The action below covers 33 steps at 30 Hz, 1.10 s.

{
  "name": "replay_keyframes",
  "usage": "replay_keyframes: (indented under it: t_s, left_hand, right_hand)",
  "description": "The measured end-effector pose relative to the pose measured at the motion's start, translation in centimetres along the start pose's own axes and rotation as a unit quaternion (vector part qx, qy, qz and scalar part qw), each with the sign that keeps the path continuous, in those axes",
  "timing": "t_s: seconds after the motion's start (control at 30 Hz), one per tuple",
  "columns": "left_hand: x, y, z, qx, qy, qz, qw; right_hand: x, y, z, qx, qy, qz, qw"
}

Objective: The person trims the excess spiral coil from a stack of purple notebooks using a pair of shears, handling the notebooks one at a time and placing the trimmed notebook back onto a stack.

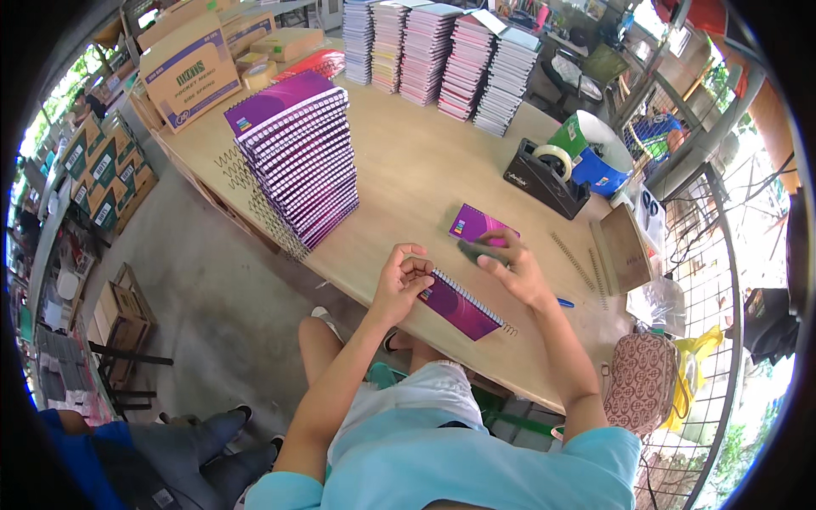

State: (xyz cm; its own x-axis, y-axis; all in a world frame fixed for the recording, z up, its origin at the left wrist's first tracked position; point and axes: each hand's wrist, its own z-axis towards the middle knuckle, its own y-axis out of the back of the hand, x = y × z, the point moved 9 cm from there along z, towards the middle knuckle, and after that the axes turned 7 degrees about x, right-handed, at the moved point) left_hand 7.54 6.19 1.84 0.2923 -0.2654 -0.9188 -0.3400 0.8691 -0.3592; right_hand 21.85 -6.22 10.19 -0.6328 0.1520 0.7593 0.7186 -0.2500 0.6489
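My left hand (403, 279) pinches the left end of a purple spiral notebook (461, 308) lying near the front edge of the wooden table (416, 161). My right hand (508, 265) hovers just beyond that notebook and grips a small dark tool (476, 252). A second purple notebook (476, 224) lies flat right behind the right hand, partly covered by it. A wire end sticks out at the near notebook's right corner.
A tall stack of purple spiral notebooks (302, 161) stands at the left. Rows of notebook stacks (442, 55) fill the far side. A black tape dispenser (548, 174), loose wire spirals (574, 259), a wooden box (625, 248) and a patterned pouch (639, 382) sit right. Cardboard boxes (189, 72) stand far left.
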Motion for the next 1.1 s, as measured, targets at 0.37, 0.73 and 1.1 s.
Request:
replay_keyframes:
  t_s: [0.37, 0.73, 1.1]
  left_hand:
    - [-2.7, -1.7, -1.7, -0.016, 0.005, -0.058, 0.998]
    - [-5.0, -4.1, -1.8, 0.021, 0.020, 0.005, 1.000]
    - [-4.4, -3.0, -2.5, -0.008, 0.039, -0.015, 0.999]
  right_hand:
    - [-8.3, 2.0, -18.9, -0.230, -0.174, -0.344, 0.894]
    - [12.5, 3.3, -6.3, -0.126, 0.136, -0.438, 0.880]
    - [15.8, -0.1, -4.4, -0.066, 0.344, -0.572, 0.742]
